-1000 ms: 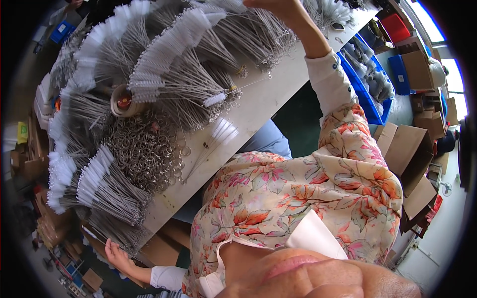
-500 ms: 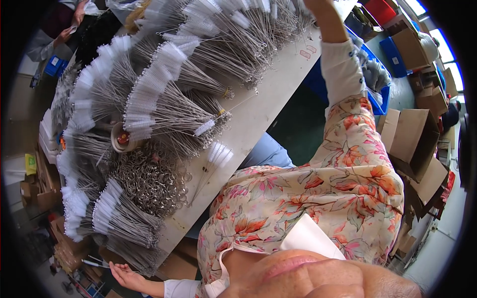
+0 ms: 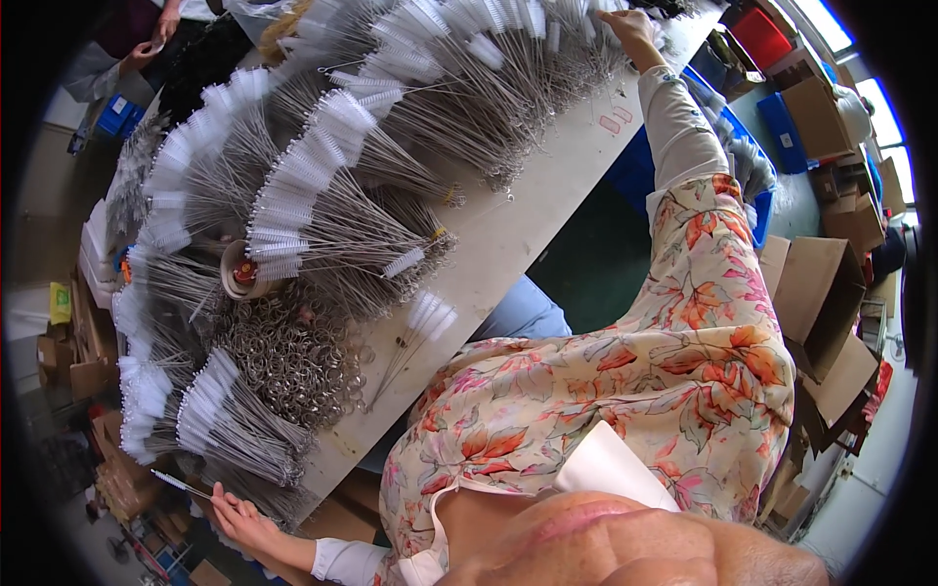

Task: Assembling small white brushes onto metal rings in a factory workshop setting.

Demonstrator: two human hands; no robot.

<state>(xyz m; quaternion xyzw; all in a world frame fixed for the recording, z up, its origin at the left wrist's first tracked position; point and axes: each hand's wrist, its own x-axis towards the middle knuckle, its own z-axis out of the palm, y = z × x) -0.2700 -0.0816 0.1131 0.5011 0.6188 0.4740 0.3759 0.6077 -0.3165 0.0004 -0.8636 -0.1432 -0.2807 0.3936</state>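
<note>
My left hand (image 3: 244, 521), beyond the table's near left corner, is closed around a wire brush with white bristles (image 3: 183, 484), its bristle end pointing outward. At the far right end of the table, my right hand (image 3: 630, 37) reaches into the brushes, its fingertips together at the bristles; what they grip, if anything, is too small to make out. Large fanned bundles of white-bristled brushes (image 3: 303, 200) with thin wire stems and looped ends cover the table. A few loose brushes (image 3: 426, 317) lie near the front edge. Another small bundle (image 3: 239, 420) sits at the near left.
A heap of metal rings (image 3: 293, 352) lies between bundles, beside a round beige container (image 3: 239, 272) with something red inside. A blue bin (image 3: 757, 181) and open cardboard boxes (image 3: 811, 293) stand to the right. Another person's hands (image 3: 156, 39) are at the far left.
My right hand has lowered into fuller view at the far brushes. My left hand has risen slightly, and the brush in it has tilted and now shows more clearly.
</note>
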